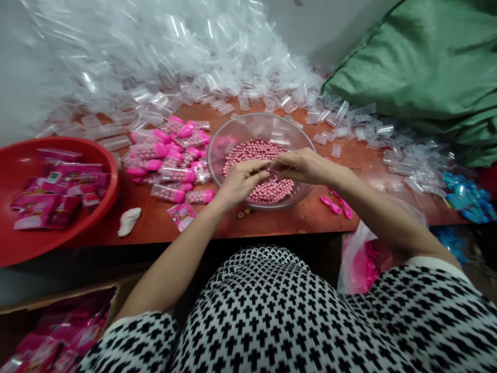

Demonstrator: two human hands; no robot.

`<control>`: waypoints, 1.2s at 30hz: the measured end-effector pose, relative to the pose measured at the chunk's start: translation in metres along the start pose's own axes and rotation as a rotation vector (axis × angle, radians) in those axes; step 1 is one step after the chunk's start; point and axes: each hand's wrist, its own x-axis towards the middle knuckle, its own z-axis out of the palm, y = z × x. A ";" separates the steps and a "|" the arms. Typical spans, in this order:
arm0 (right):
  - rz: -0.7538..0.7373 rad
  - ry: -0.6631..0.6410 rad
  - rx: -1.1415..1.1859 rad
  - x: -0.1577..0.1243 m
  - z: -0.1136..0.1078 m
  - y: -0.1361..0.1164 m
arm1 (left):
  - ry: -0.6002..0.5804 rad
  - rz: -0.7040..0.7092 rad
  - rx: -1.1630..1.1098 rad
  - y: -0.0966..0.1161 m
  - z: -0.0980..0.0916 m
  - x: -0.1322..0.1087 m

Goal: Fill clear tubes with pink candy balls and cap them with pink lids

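Both hands are over a clear plastic bowl (306, 199) that holds many small pink balls (254, 155). My left hand (244, 180) comes in from the left, its fingers bent and closed near the middle of the bowl. Opposite it, my right hand (302, 165) has its fingers curled downward, the tips close to the left fingers. Whatever sits between the fingertips is too small or hidden to name. A clear tube (280, 138) lies at the far side inside the bowl. Left of the bowl is a pile of filled tubes with pink caps (171, 173).
A large heap of clear tubes (163, 57) covers the back. At left stands a red basin (111, 191) with pink packets (58, 194). Pink caps (332, 204) lie right of the bowl. A green sack (423, 67) and blue pieces (468, 197) are at far right.
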 end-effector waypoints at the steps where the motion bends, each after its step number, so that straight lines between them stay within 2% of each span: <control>1: 0.016 -0.021 -0.017 0.000 0.001 0.000 | 0.006 0.012 0.048 0.000 0.001 -0.001; 4: 0.080 -0.072 0.002 -0.002 0.006 -0.001 | 0.025 0.024 0.136 -0.002 0.004 -0.002; 6: 0.160 -0.045 0.086 -0.004 0.008 0.001 | 0.048 -0.004 0.123 -0.004 0.005 -0.001; 10: 0.362 0.171 0.202 -0.026 0.003 0.005 | 0.130 -0.153 -0.110 -0.007 0.004 0.003; 13: 0.483 0.268 0.090 -0.065 -0.005 0.003 | 0.191 -0.187 -0.300 -0.003 0.004 0.004; 15: 0.623 0.230 -0.047 -0.099 -0.007 -0.002 | 0.166 -0.168 -0.328 0.001 0.005 0.003; 16: 0.709 0.169 -0.116 -0.116 -0.005 -0.004 | 0.132 -0.161 -0.320 0.003 0.006 0.002; 19: 0.935 -0.120 -0.268 -0.160 0.015 -0.011 | 0.052 -0.169 -0.279 0.007 0.009 0.001; 21: 1.031 -0.241 -0.328 -0.180 0.035 -0.012 | 0.039 -0.192 -0.280 0.007 0.009 0.001; 23: 1.073 -0.249 -0.350 -0.192 0.054 -0.010 | 0.011 -0.224 -0.306 0.005 0.008 0.002; 25: 1.050 -0.155 -0.310 -0.198 0.064 -0.005 | -0.026 -0.266 -0.357 0.004 0.007 0.004; 28: 0.943 0.195 -0.134 -0.189 0.056 0.002 | -0.056 -0.340 -0.454 0.003 0.005 0.008; 31: 0.770 0.549 0.110 -0.152 0.031 -0.004 | -0.054 -0.386 -0.511 0.004 0.005 0.009; 33: 0.616 0.629 0.197 -0.116 0.015 -0.016 | -0.043 -0.376 -0.529 0.004 0.007 0.008; 36: 0.450 0.574 0.151 -0.064 0.002 -0.033 | -0.051 -0.279 -0.500 0.004 0.010 0.003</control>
